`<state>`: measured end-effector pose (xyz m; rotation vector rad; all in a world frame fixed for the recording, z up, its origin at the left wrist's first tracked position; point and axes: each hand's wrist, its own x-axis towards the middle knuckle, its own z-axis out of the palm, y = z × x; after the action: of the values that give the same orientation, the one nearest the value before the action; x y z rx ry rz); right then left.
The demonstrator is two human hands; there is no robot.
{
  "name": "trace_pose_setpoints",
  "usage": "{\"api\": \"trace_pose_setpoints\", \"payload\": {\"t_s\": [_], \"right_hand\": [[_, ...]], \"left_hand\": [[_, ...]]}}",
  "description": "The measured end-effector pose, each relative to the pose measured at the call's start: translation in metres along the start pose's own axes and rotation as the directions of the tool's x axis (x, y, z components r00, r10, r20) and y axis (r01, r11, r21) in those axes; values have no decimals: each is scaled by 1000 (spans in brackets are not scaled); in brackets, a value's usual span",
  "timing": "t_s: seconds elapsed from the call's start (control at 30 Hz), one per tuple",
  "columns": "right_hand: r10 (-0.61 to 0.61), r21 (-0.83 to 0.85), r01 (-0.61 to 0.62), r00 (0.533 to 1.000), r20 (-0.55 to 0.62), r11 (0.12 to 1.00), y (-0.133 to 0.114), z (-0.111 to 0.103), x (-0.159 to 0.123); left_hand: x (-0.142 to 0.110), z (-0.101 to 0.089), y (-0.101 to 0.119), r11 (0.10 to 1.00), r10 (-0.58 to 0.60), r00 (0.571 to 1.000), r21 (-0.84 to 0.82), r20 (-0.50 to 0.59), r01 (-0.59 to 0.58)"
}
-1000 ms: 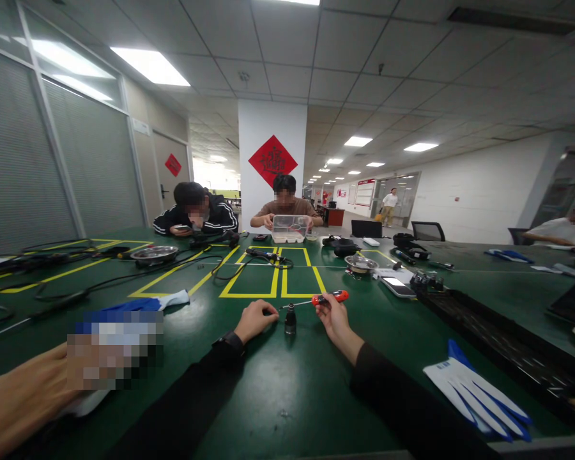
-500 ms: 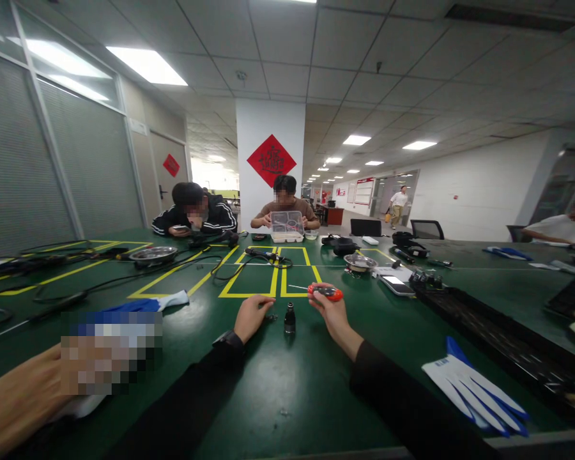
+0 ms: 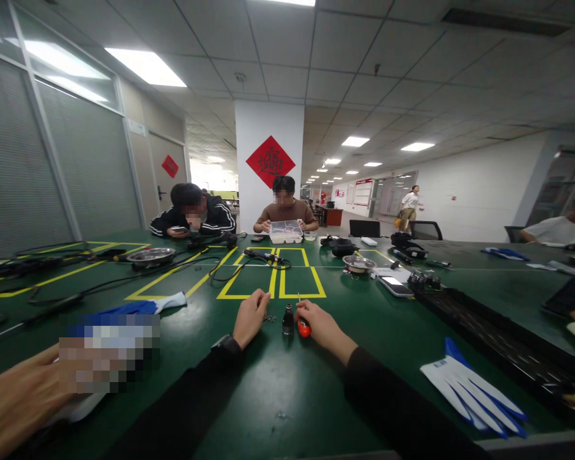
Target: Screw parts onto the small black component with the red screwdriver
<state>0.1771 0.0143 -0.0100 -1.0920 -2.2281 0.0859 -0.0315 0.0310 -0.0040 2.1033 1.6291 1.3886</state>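
My right hand (image 3: 323, 324) is closed around a red-handled screwdriver (image 3: 304, 328), whose thin shaft points away from me. Just left of it, a small black cylindrical part (image 3: 288, 321) with a narrower metallic top stands upright on the green table. My left hand (image 3: 252, 315) is on the other side of that part, apart from it, with thumb and fingers pinched together. Whatever those fingertips may hold is too small to see. Beside them lie several tiny metal pieces (image 3: 269, 318), which look like screws.
A black tray (image 3: 489, 338) of parts and white-blue gloves (image 3: 472, 390) lie right. Metal bowls (image 3: 359, 263), a phone (image 3: 395, 286) and cables (image 3: 220, 271) are farther back. Another person's hand (image 3: 23, 390), partly blurred, rests at left. Across the table, a person holds a clear compartment box (image 3: 286, 231).
My right hand has moved left and down beside the black part, turning the screwdriver from pointing left to pointing away. The person opposite has lowered the box, and someone walking behind has moved right.
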Motion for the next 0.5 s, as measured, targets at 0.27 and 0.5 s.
{"api": "trace_pose_setpoints", "payload": {"t_s": [0.27,0.5], "right_hand": [[-87,249,154,961,-262,956,-35,-15,3],[-58,362,165,956,-287,917,-44,-8,0]], "left_hand": [[-19,-2,27,976,218,962,-43,165,-213],[-26,-2,39,966,242,938,-156,249,-208]]}}
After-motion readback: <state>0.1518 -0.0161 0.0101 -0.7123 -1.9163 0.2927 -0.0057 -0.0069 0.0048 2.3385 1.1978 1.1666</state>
